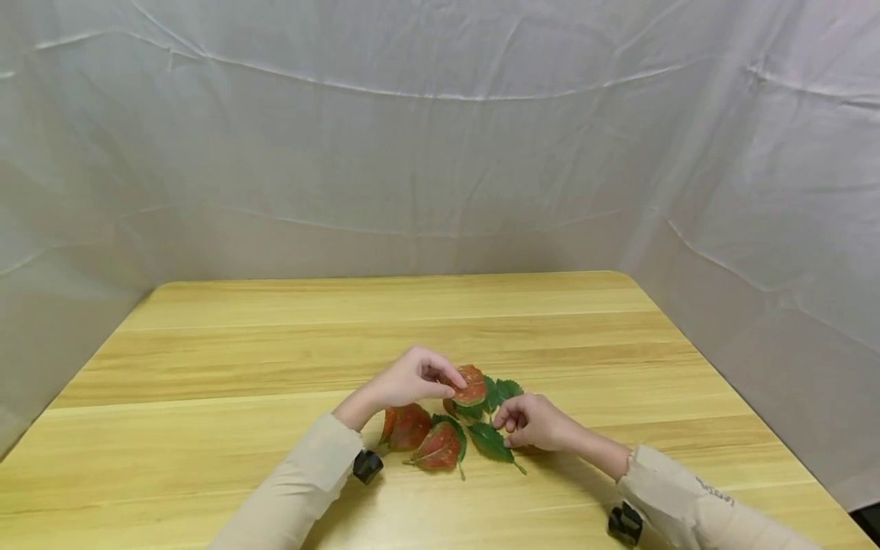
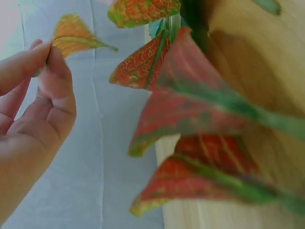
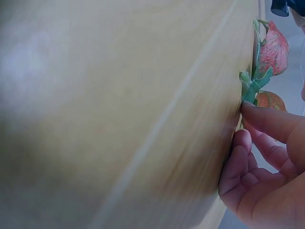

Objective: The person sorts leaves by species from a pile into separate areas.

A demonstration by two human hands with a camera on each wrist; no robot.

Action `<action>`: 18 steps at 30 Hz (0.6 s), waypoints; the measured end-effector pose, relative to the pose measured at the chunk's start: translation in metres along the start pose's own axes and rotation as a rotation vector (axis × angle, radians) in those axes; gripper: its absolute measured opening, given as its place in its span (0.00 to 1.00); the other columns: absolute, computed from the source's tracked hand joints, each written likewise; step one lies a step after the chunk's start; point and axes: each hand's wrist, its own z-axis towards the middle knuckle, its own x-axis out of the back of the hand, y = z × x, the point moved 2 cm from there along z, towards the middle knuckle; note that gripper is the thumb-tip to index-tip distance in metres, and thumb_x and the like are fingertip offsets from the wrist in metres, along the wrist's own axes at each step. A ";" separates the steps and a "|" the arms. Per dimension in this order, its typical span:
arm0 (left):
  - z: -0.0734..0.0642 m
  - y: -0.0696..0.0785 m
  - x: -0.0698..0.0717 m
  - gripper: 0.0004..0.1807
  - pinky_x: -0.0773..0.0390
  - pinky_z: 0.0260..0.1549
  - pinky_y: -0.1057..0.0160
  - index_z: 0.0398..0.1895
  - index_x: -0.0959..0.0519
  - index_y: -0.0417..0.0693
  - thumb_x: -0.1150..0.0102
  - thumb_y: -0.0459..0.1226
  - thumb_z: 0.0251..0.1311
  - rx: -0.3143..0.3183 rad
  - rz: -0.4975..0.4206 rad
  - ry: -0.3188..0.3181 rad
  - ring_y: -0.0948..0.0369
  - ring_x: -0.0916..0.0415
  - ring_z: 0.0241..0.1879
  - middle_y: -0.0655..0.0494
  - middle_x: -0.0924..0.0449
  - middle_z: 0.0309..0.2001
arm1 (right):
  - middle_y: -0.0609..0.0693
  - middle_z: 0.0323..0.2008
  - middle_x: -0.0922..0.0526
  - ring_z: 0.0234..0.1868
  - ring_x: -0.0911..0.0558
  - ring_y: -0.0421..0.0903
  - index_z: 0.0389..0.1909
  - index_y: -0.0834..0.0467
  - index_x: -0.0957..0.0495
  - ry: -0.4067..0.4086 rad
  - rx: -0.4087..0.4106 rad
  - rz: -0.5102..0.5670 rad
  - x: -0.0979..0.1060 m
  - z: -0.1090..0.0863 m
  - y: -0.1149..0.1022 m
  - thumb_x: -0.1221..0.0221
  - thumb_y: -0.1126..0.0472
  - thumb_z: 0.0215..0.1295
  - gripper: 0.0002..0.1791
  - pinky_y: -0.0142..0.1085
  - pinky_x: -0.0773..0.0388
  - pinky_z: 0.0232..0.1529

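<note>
Between thumb and fingers, my left hand (image 1: 411,380) pinches the edge of a red-orange leaf (image 1: 471,384), raised above other leaves. The left wrist view shows this leaf (image 2: 74,40) with its short stem pointing away from the fingertips. My right hand (image 1: 539,422) is low at the table, its thumb and index finger at the edge of a green leaf (image 1: 490,441). In the right wrist view the thumb meets green leaf and stem (image 3: 249,88); the other fingers are curled beneath. Red leaves (image 1: 438,447) lie below the left hand.
More green leaves (image 1: 507,389) lie behind the right hand. Another red leaf (image 1: 407,428) rests near the left wrist. The wooden table (image 1: 275,351) is bordered by grey cloth (image 1: 412,168) at the back and sides. A black camera sits on each wrist.
</note>
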 end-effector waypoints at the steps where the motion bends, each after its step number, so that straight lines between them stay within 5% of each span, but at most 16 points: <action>1: -0.001 -0.001 0.001 0.07 0.26 0.27 0.66 0.35 0.20 0.31 0.45 0.24 0.54 -0.006 0.004 0.014 0.64 0.27 0.26 0.45 0.20 0.35 | 0.47 0.22 0.30 0.20 0.34 0.37 0.30 0.66 0.24 0.001 0.001 -0.002 0.000 0.000 0.000 0.37 0.74 0.47 0.08 0.27 0.33 0.23; 8: -0.007 -0.002 0.011 0.10 0.25 0.30 0.61 0.39 0.22 0.32 0.42 0.28 0.53 -0.004 -0.015 0.119 0.62 0.25 0.29 0.45 0.20 0.38 | 0.46 0.22 0.30 0.21 0.34 0.37 0.30 0.66 0.24 0.007 0.003 -0.006 0.000 -0.002 -0.001 0.37 0.74 0.46 0.08 0.27 0.32 0.23; 12: -0.010 -0.001 0.015 0.12 0.28 0.25 0.64 0.37 0.22 0.32 0.36 0.28 0.47 0.041 -0.072 0.194 0.63 0.28 0.24 0.48 0.21 0.33 | 0.46 0.22 0.30 0.21 0.34 0.37 0.30 0.66 0.24 0.008 -0.005 -0.001 0.000 -0.003 0.000 0.37 0.75 0.46 0.09 0.27 0.32 0.24; 18: -0.015 -0.005 0.021 0.12 0.24 0.29 0.57 0.36 0.22 0.32 0.36 0.27 0.46 0.089 -0.111 0.285 0.62 0.26 0.26 0.48 0.21 0.35 | 0.47 0.22 0.30 0.22 0.33 0.37 0.30 0.66 0.24 0.007 -0.005 0.010 0.000 -0.005 0.000 0.37 0.75 0.46 0.09 0.27 0.32 0.24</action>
